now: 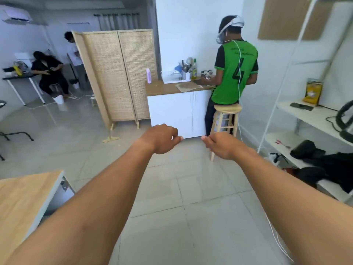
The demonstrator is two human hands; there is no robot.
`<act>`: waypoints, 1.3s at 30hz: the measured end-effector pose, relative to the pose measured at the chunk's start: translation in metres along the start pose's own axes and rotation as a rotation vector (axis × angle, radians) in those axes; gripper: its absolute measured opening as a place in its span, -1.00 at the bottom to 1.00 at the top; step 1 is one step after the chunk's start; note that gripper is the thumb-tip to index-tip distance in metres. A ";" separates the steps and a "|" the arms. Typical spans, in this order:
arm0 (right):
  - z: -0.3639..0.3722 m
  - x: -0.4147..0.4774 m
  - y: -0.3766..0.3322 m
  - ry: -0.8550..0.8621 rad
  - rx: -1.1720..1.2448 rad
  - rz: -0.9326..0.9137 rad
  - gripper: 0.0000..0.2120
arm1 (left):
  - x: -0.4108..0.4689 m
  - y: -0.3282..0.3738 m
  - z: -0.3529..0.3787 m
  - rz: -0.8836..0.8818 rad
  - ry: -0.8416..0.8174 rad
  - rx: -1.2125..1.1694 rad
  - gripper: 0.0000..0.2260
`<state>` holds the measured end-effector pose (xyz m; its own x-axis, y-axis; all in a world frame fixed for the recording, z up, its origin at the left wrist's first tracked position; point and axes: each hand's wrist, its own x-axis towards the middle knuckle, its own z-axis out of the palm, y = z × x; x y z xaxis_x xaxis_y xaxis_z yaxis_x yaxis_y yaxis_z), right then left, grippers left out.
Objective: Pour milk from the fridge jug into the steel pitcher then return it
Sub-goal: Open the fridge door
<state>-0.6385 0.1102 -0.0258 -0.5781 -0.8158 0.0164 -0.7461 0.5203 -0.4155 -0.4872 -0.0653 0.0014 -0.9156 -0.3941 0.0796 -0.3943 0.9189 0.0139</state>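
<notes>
Ahead of the floor tiles, the left hand (160,139) and right hand (222,146) are held out empty, fingers loosely curled; no jug or pitcher is seen, probably to keep both free for fetching.

Two bare forearms, no sleeves in view, left hand (159,138), right hand (222,145), short fingernails

Bright, even daylight — soft blur, edges bowed

Stool (227,111) before counter (172,88); screen (118,73) left of it
</notes>
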 end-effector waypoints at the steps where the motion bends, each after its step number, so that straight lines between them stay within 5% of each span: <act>1: -0.004 -0.001 0.006 0.019 -0.008 0.017 -0.32 | 0.009 0.004 0.000 0.031 -0.001 -0.015 -0.62; 10: -0.034 -0.066 0.053 0.168 -0.037 0.305 -0.41 | 0.068 0.064 -0.006 0.376 0.015 -0.067 -0.64; 21: -0.050 -0.207 0.102 0.284 -0.011 0.765 -0.46 | 0.072 0.224 0.016 0.868 -0.015 -0.104 -0.68; 31: -0.071 -0.304 0.181 0.418 0.078 0.989 -0.46 | 0.078 0.365 0.027 1.032 -0.075 -0.046 -0.69; 39: -0.095 -0.321 0.216 0.489 0.097 0.991 -0.47 | 0.088 0.423 0.025 1.114 -0.014 -0.050 -0.73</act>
<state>-0.6457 0.5082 -0.0348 -0.9886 0.1497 -0.0140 0.1357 0.8480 -0.5124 -0.7361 0.2885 -0.0104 -0.7564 0.6513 0.0614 0.6516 0.7584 -0.0180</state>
